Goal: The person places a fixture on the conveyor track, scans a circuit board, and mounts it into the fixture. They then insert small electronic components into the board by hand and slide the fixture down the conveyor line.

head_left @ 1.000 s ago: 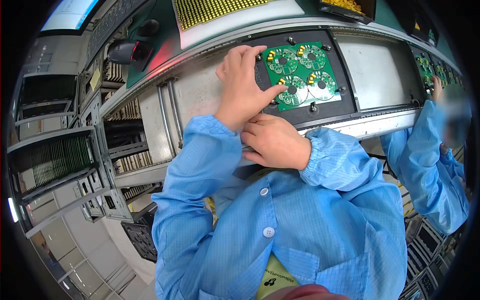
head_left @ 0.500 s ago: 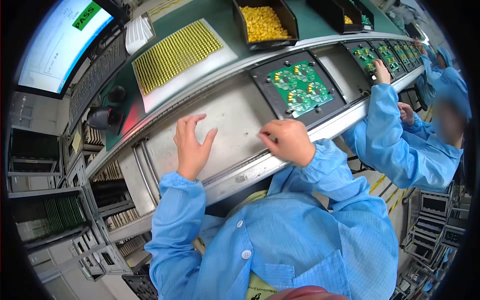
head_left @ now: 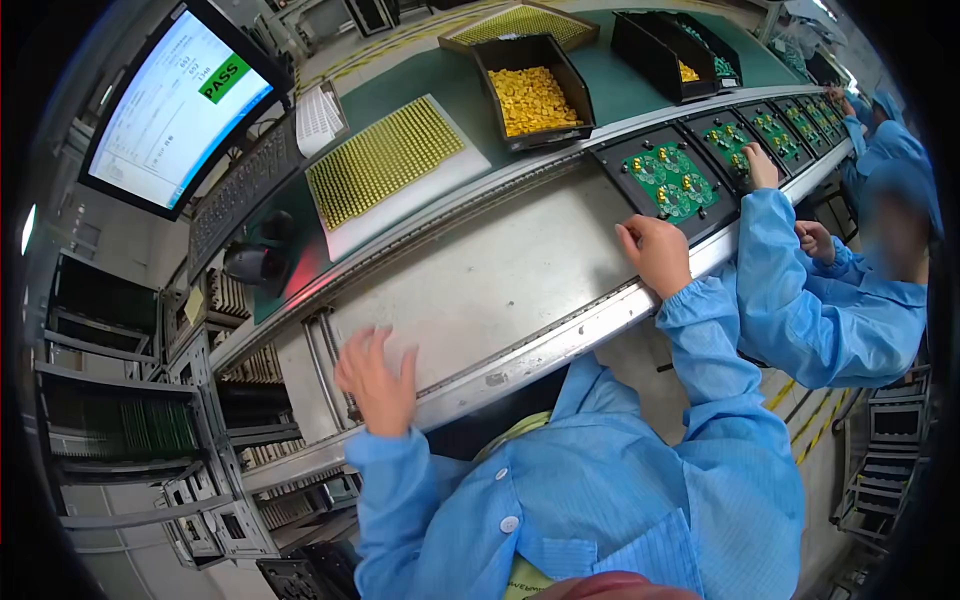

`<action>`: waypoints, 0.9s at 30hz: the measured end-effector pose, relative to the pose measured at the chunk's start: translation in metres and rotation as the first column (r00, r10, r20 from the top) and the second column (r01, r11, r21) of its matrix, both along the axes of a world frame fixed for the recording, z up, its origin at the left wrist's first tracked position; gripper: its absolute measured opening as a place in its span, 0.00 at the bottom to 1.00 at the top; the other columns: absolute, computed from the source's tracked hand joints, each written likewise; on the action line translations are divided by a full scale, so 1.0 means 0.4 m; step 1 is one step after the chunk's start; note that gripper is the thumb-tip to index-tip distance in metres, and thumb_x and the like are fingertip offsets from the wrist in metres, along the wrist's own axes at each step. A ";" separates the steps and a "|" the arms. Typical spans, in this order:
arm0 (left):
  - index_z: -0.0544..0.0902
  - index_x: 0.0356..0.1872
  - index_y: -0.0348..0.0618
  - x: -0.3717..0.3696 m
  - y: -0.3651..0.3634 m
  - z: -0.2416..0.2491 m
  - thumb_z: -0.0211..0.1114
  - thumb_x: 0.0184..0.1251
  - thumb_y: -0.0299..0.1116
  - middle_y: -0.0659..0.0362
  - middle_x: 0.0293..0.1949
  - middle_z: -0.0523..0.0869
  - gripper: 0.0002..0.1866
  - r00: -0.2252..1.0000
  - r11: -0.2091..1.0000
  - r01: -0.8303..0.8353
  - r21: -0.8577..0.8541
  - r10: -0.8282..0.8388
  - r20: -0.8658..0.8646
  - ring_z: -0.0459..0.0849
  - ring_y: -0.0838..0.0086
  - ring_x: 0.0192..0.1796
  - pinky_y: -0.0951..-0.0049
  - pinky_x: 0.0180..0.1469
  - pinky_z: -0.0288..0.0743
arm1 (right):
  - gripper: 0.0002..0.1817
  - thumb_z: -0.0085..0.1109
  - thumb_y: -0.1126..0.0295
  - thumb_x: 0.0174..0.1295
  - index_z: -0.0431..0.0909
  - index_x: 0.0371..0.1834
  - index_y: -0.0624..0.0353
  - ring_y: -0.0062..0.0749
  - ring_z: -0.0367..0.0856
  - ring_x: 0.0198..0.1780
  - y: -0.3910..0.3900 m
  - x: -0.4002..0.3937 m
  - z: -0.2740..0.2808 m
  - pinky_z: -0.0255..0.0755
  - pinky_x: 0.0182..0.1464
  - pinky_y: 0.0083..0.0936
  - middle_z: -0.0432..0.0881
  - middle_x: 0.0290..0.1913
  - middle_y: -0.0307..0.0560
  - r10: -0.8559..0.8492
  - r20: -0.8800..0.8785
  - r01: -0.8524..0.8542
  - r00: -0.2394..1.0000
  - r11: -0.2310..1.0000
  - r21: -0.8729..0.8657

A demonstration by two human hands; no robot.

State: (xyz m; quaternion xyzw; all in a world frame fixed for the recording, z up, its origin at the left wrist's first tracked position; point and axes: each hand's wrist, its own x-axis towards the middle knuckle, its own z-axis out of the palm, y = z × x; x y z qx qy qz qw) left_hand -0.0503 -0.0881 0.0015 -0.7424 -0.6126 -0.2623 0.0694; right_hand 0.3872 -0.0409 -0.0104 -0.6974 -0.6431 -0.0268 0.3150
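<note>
My left hand point(head_left: 378, 385) is over the near rail of the metal conveyor track point(head_left: 455, 290), fingers spread and slightly blurred, holding nothing. My right hand point(head_left: 660, 257) is at the near left corner of a black carrier point(head_left: 622, 165), its fingers curled in with nothing visible in them. Whether it touches the carrier I cannot tell. In that carrier lies a green circuit board point(head_left: 672, 180) with round sections and small yellow parts. Just beyond, a co-worker's hand point(head_left: 762, 166) reaches over another green board point(head_left: 727, 143).
Behind the track stand a black bin of yellow parts point(head_left: 530, 100), a sheet with rows of yellow pieces point(head_left: 385, 160) and another black bin point(head_left: 660, 60). At left are a monitor showing PASS point(head_left: 180, 110), a keyboard point(head_left: 240, 195) and a black scanner point(head_left: 255, 262).
The nearest carrier with its board has shifted right along the track, up to the row of others. My right hand has moved right with it; my left has moved down toward the near rail.
</note>
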 end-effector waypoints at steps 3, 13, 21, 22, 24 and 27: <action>0.81 0.62 0.48 -0.058 -0.166 -0.026 0.76 0.61 0.40 0.52 0.65 0.79 0.28 0.999 0.999 -0.046 -0.015 0.046 -0.015 0.74 0.54 0.69 0.44 0.72 0.57 | 0.08 0.68 0.63 0.65 0.87 0.32 0.55 0.47 0.87 0.35 0.022 -0.017 -0.046 0.79 0.42 0.41 0.88 0.32 0.47 -0.073 0.168 0.083 0.983 0.995 -0.050; 0.72 0.71 0.41 -0.194 -0.272 -0.303 0.49 0.78 0.59 0.51 0.68 0.77 0.35 0.969 0.918 -0.073 0.390 0.157 -0.189 0.71 0.55 0.71 0.43 0.76 0.50 | 0.14 0.67 0.55 0.62 0.88 0.40 0.54 0.47 0.88 0.47 0.135 -0.289 -0.085 0.72 0.63 0.45 0.90 0.39 0.50 0.657 0.310 -0.534 0.688 0.747 -0.397; 0.70 0.71 0.39 -0.172 -0.276 -0.297 0.51 0.76 0.58 0.48 0.68 0.75 0.35 0.962 0.898 -0.081 0.433 0.183 -0.200 0.69 0.52 0.72 0.39 0.75 0.49 | 0.14 0.68 0.55 0.63 0.90 0.45 0.48 0.47 0.88 0.49 0.233 -0.395 -0.121 0.81 0.52 0.44 0.91 0.44 0.47 0.796 -0.282 -0.793 0.536 0.360 -0.492; 0.70 0.71 0.39 -0.174 -0.267 -0.301 0.51 0.76 0.58 0.47 0.68 0.75 0.35 0.962 0.892 -0.075 0.445 0.182 -0.201 0.69 0.52 0.72 0.40 0.75 0.49 | 0.14 0.68 0.55 0.63 0.90 0.45 0.48 0.47 0.88 0.50 0.253 -0.376 -0.118 0.81 0.53 0.44 0.91 0.45 0.47 0.787 -0.248 -0.776 0.565 0.404 -0.484; 0.69 0.71 0.38 -0.167 -0.263 -0.296 0.51 0.76 0.57 0.47 0.68 0.74 0.35 0.964 0.894 -0.065 0.444 0.171 -0.205 0.69 0.51 0.72 0.40 0.74 0.50 | 0.14 0.69 0.54 0.64 0.91 0.45 0.48 0.48 0.88 0.51 0.267 -0.340 -0.112 0.81 0.54 0.44 0.91 0.46 0.48 0.760 -0.192 -0.735 0.621 0.479 -0.480; 0.68 0.71 0.38 -0.164 -0.262 -0.296 0.52 0.76 0.56 0.46 0.69 0.73 0.35 0.964 0.891 -0.065 0.448 0.173 -0.203 0.69 0.50 0.72 0.40 0.74 0.50 | 0.14 0.69 0.53 0.64 0.91 0.44 0.49 0.48 0.88 0.52 0.298 -0.314 -0.114 0.80 0.55 0.44 0.91 0.45 0.49 0.690 -0.128 -0.646 0.712 0.572 -0.506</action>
